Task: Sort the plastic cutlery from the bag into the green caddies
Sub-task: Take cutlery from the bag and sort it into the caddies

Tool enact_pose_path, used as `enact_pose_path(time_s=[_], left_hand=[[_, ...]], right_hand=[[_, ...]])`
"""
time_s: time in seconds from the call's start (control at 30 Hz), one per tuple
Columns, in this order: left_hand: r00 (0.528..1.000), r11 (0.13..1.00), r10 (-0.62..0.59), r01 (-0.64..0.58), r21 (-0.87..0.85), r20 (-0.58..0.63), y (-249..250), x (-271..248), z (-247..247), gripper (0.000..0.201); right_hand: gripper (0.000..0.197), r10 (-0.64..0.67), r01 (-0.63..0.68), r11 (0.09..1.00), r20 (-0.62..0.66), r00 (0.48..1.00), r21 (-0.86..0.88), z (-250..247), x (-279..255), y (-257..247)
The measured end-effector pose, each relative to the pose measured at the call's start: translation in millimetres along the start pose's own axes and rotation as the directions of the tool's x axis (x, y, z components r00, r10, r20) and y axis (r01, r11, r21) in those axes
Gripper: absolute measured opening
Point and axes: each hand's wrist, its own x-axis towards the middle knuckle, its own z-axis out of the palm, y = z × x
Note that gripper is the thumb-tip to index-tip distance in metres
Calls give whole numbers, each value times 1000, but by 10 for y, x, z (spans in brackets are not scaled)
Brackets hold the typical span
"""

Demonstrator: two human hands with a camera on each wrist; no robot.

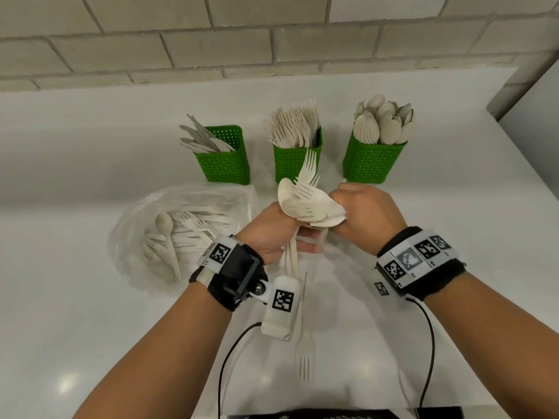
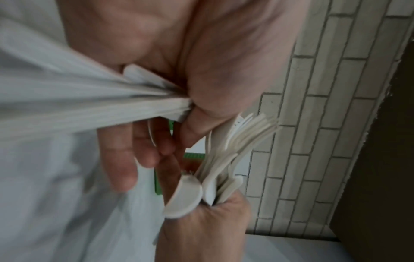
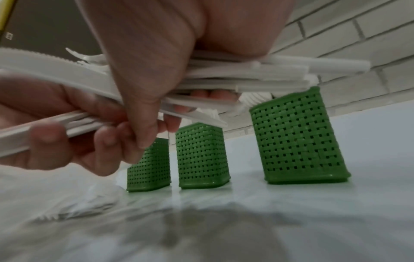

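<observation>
The head view looks down at the counter (image 1: 90,140); both wrist views sit close, sharing the green caddies (image 3: 201,156).

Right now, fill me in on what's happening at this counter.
A person is sorting plastic cutlery. The left hand grips a mixed bundle of forks and spoons by the handles while the right hand holds its heads. Three green caddies stand behind: knives, forks, spoons. The clear bag still holds cutlery, and one fork lies on the counter.
</observation>
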Motion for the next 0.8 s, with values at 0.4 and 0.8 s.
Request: enact_pose_path(time_s=[0.4,0.8], left_hand=[[963,960,180,-216,-176,-202,32,-86,-401,29],[962,940,229,-258,-222,-152,-38,-144,-419,30]], right_hand=[[22,-295,142,947,604,741,288,-105,-356,-425],[23,30,-117,988,633,774,96,-57,-289,-18]])
